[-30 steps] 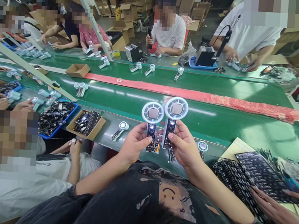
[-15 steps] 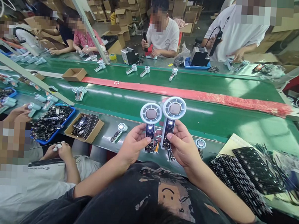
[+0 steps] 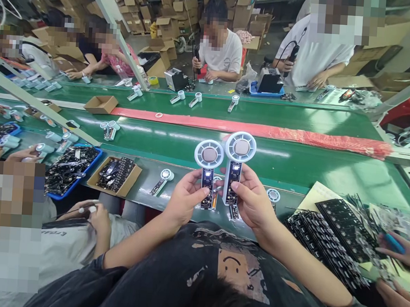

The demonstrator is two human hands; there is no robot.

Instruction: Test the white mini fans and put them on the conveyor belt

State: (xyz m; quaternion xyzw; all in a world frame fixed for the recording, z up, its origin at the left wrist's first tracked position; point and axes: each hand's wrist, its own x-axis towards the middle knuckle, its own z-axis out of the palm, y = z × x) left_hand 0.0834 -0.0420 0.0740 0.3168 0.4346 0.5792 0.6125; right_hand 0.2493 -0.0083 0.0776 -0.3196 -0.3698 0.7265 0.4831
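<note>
I hold two small hand-held fan units upright, side by side, over the near edge of the green conveyor belt (image 3: 294, 163). My left hand (image 3: 184, 198) grips the left fan (image 3: 208, 160) by its exposed circuit-board handle. My right hand (image 3: 252, 200) grips the right fan (image 3: 239, 153) the same way, a little higher. Each fan has a white ring head with a grey centre, and a small light glows on each board. More fan units (image 3: 273, 195) lie on the table just below my hands.
Stacks of black circuit boards (image 3: 328, 235) lie at my right, where another person's hand (image 3: 398, 251) reaches in. A cardboard tray of parts (image 3: 115, 173) and a blue bin (image 3: 70, 164) sit at left. Several workers sit around the belt, with fan units (image 3: 194, 99) riding on it.
Both hands keep the two fans almost still. The view has tilted slightly, and a neighbour's hand has come back over the circuit boards at the right.
</note>
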